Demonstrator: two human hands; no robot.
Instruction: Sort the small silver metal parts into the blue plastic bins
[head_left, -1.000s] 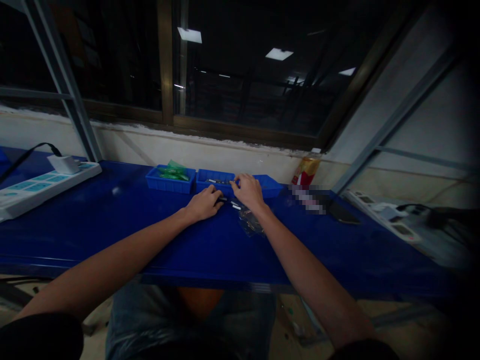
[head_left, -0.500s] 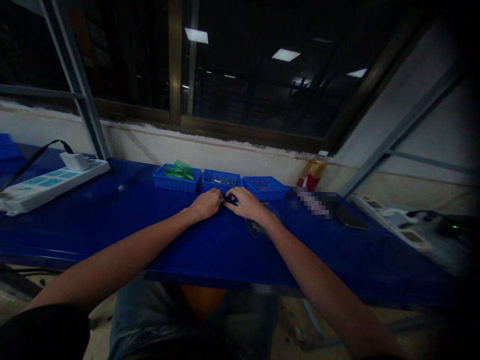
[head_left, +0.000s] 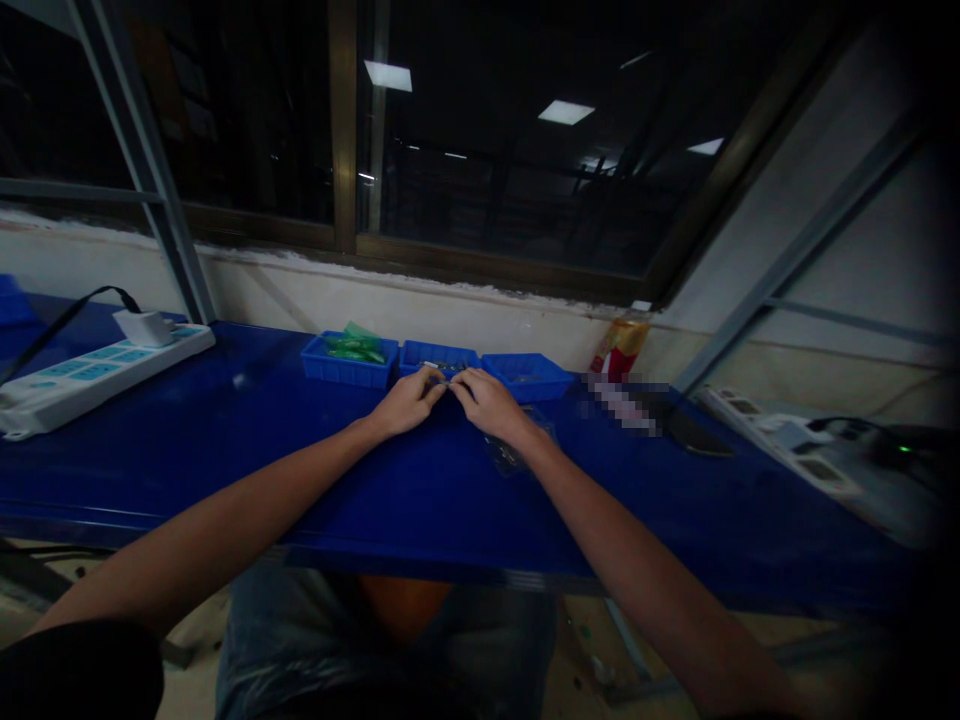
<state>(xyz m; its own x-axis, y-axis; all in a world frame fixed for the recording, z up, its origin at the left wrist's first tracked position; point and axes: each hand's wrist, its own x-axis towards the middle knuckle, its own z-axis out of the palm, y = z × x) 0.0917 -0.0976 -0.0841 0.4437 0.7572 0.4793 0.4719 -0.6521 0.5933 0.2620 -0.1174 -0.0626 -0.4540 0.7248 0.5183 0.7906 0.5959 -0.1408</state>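
My left hand (head_left: 406, 401) and my right hand (head_left: 486, 400) rest close together on the blue bench (head_left: 225, 440), just in front of the middle blue tray (head_left: 439, 356). Their fingertips meet in a pinch around a small part too dim to name. A clear plastic bag (head_left: 517, 455) lies on the bench under my right wrist. The left blue tray (head_left: 346, 361) holds green pieces. The right blue tray (head_left: 526, 375) holds small dark parts.
A white power strip (head_left: 90, 372) with a plugged-in adapter lies at the far left. A red-and-yellow packet (head_left: 619, 347) leans on the wall at the right. Another power strip (head_left: 780, 445) and cables sit at the far right. A dark window runs behind.
My right hand came back from the right tray to meet the left hand. Both hands rose slightly toward the middle tray, fingertips together.
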